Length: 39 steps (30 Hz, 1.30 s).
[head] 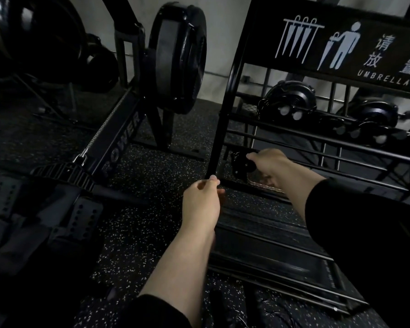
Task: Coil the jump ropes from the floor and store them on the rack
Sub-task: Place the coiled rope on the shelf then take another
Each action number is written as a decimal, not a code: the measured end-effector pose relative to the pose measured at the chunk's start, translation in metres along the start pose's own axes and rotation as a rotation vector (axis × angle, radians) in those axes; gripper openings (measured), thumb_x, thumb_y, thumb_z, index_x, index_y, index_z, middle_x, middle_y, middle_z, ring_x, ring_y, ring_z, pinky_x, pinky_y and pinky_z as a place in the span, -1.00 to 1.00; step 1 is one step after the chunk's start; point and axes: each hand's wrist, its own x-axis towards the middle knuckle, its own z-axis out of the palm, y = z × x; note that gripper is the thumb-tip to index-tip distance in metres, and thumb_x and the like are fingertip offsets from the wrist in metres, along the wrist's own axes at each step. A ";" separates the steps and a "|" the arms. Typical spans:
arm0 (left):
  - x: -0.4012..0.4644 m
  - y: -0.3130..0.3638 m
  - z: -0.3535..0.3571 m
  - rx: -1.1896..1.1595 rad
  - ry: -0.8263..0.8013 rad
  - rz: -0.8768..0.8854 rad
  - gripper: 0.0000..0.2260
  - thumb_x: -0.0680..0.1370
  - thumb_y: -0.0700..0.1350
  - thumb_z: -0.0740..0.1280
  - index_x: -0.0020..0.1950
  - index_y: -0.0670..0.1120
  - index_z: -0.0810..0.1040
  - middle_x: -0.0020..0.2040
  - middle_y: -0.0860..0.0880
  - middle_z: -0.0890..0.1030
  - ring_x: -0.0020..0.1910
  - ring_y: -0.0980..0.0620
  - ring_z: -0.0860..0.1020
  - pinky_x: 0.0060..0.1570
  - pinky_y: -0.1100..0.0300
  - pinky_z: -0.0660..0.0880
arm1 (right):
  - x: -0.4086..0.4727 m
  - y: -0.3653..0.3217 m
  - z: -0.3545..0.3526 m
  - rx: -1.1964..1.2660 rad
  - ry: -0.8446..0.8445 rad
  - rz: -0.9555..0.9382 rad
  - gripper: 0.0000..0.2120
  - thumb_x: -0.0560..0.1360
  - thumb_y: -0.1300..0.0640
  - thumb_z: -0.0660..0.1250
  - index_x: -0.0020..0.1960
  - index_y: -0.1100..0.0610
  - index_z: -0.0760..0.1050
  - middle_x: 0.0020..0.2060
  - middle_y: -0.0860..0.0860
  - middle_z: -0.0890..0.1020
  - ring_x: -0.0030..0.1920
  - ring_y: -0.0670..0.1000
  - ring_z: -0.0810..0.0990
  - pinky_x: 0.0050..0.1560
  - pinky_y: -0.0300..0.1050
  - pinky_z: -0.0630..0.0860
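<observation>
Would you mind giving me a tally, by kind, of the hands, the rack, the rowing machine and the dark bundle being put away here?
Hands: 2, the left hand on the rack's corner post, the right hand gripping the bundle
Black rack: 1
Rowing machine: 1
Dark coiled bundle: 1
Total: 5

Both arms stretch forward, forearms bare, dark sleeves pushed up. The left hand (202,197) has its fingers curled in a grip, thumb on top. The right hand (273,165) reaches further out, fingers curled downward.
</observation>
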 end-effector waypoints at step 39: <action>-0.069 -0.202 0.052 1.127 -0.523 0.019 -0.69 0.66 0.07 0.26 -0.01 -0.14 0.64 -0.08 -0.13 0.70 -0.05 -0.16 0.67 0.07 -0.07 0.61 | -0.163 0.464 0.074 -0.878 -0.770 -0.087 -0.58 0.64 0.16 0.14 0.44 -0.13 0.46 0.66 -0.02 -0.08 0.62 0.24 -0.06 0.48 0.43 0.07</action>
